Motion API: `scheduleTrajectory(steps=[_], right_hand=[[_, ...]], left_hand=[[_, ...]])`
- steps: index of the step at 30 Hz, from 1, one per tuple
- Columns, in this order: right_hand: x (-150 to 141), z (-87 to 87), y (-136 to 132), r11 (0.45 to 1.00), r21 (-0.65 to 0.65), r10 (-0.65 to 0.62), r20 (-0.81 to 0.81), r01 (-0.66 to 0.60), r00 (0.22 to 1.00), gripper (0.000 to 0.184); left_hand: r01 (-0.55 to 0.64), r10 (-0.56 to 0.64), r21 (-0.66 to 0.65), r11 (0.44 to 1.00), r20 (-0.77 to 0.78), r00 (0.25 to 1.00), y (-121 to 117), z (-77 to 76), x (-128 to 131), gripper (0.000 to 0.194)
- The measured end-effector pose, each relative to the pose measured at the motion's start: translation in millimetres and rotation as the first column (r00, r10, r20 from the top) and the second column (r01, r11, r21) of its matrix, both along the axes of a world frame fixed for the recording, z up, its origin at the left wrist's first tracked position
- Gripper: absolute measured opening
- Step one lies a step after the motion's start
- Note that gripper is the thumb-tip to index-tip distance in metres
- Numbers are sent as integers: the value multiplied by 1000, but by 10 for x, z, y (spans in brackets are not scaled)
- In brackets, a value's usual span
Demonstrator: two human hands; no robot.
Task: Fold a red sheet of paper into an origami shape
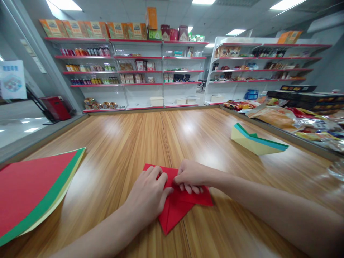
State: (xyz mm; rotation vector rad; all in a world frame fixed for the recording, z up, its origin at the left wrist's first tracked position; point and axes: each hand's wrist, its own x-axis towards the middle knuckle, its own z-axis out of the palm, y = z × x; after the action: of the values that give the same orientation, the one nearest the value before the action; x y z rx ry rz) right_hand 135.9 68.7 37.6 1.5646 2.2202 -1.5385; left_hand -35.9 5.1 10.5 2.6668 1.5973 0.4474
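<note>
A partly folded sheet of red paper lies on the wooden table in front of me, with a pointed corner toward me and creases across it. My left hand holds its left side down, fingers bent over the upper edge and thumb on the paper. From the right, my right hand presses on the middle of the sheet, its fingers curled under and the thumb side against the paper. Both hands partly cover the folds, and the two thumbs are close together.
A stack of coloured paper, red on top, lies at the left. A folded paper boat in yellow, blue and green stands at the right. Packaged snacks lie beyond the table's right edge. Stocked shelves stand behind the table.
</note>
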Motion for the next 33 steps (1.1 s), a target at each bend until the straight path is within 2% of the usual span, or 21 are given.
scheduleTrajectory(steps=[6,13,21,33], right_hand=[[5,22,25,998,-67,-18,32,20,999,22],[51,18,57,996,-81,41,84,-34,996,23],[130,82,97,992,-90,98,168,-84,981,24],[236,70,130,990,-113,100,150,-84,984,26]], left_hand=[[7,-7,-50,999,12,1000,-9,14,-4,15],[28,-13,-165,986,88,996,15,-8,37,10],[-9,58,-274,962,171,984,88,-7,17,14],[-122,147,-383,916,37,988,104,143,-58,11]])
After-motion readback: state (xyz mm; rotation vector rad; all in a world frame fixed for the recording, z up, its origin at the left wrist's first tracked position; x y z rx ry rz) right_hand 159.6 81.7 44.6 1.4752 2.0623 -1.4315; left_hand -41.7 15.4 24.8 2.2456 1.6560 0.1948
